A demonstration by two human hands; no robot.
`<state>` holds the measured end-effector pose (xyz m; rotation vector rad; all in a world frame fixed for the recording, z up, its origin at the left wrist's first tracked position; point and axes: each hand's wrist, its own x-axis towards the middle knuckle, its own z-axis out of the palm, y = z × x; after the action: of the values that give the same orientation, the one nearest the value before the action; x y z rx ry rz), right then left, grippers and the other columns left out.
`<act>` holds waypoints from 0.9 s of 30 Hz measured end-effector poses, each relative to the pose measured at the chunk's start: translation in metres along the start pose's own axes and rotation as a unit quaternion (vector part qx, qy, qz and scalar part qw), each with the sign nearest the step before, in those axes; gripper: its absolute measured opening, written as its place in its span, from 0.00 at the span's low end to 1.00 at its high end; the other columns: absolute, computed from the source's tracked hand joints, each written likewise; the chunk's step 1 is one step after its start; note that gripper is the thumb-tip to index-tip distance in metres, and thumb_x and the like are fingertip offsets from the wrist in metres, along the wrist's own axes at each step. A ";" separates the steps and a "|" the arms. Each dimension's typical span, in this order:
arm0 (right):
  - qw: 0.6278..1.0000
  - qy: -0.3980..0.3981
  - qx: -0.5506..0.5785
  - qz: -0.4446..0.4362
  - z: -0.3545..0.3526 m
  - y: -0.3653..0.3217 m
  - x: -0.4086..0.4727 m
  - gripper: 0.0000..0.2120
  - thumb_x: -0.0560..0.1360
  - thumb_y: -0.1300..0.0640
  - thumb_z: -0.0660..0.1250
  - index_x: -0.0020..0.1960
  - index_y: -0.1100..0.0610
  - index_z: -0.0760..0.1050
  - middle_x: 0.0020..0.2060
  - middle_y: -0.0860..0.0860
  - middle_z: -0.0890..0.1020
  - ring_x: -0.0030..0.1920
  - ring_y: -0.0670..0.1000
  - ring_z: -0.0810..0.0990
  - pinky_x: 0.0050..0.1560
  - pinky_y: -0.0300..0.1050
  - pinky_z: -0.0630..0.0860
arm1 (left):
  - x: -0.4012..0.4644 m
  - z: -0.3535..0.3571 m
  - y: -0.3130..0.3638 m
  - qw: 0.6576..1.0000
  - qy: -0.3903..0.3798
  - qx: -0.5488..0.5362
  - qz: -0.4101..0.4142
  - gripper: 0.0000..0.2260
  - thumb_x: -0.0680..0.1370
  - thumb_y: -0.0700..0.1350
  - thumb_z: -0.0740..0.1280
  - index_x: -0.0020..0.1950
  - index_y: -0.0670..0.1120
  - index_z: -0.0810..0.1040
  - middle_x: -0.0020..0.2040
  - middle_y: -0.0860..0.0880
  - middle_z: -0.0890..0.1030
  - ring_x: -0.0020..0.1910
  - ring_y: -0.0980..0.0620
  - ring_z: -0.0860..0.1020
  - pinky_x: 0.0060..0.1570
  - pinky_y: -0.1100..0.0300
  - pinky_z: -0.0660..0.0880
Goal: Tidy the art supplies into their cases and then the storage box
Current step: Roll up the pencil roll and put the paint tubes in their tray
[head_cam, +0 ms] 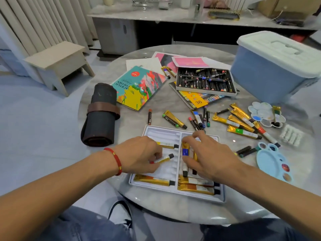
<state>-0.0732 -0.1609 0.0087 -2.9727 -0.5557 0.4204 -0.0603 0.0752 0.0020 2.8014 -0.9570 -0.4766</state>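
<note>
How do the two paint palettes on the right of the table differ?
The white palette is flower-shaped, lies farther from the person and has a paint tube resting on it; the blue palette is longer, nearer the table edge and carries none. Both lie flat with paint stains in their wells.

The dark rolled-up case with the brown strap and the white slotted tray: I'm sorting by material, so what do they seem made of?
The dark rolled-up case looks like matte canvas or similar fabric, soft folds at its end; its brown strap looks like leather, smooth with a slight sheen. The white slotted tray looks like thin moulded plastic, glossy with formed grooves.
</note>
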 end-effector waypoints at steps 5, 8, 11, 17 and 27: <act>0.998 -0.006 0.063 0.001 0.008 0.005 0.008 0.25 0.77 0.40 0.63 0.71 0.47 0.64 0.65 0.48 0.68 0.61 0.51 0.73 0.55 0.53 0.78 | -0.004 0.005 0.008 0.997 -0.003 0.015 0.072 0.08 0.77 0.50 0.66 0.54 0.51 0.80 0.44 0.53 0.80 0.39 0.55 0.71 0.40 0.64 0.64; 0.997 -0.002 0.080 0.014 0.010 0.004 0.010 0.27 0.76 0.41 0.65 0.71 0.48 0.65 0.65 0.48 0.68 0.61 0.51 0.72 0.57 0.54 0.78 | -0.005 0.001 0.008 0.996 -0.001 -0.014 0.083 0.11 0.78 0.50 0.68 0.60 0.54 0.79 0.43 0.55 0.80 0.39 0.57 0.71 0.39 0.67 0.65; 0.995 0.007 0.100 0.010 0.012 0.003 0.010 0.28 0.77 0.42 0.66 0.73 0.50 0.64 0.65 0.48 0.68 0.62 0.51 0.72 0.61 0.50 0.75 | -0.005 -0.004 0.007 0.995 -0.029 -0.027 0.096 0.11 0.79 0.51 0.68 0.61 0.54 0.80 0.46 0.54 0.80 0.41 0.58 0.71 0.42 0.67 0.66; 0.990 -0.001 0.138 0.000 0.007 0.008 0.016 0.29 0.75 0.47 0.72 0.73 0.48 0.67 0.66 0.46 0.71 0.65 0.47 0.71 0.59 0.39 0.68 | -0.005 -0.002 0.010 0.995 -0.027 -0.062 0.073 0.07 0.79 0.49 0.68 0.50 0.49 0.86 0.45 0.53 0.84 0.44 0.55 0.78 0.46 0.65 0.72; 0.975 0.000 0.214 0.057 0.011 0.004 0.017 0.30 0.72 0.60 0.74 0.68 0.45 0.65 0.59 0.48 0.68 0.56 0.50 0.72 0.49 0.40 0.72 | -0.005 0.003 0.024 0.999 -0.017 -0.015 0.030 0.05 0.78 0.48 0.68 0.52 0.51 0.81 0.48 0.53 0.80 0.48 0.52 0.76 0.48 0.54 0.77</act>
<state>-0.0597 -0.1576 -0.0063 -2.5933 -0.2530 0.4806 -0.0787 0.0590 0.0056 2.7390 -1.0280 -0.5271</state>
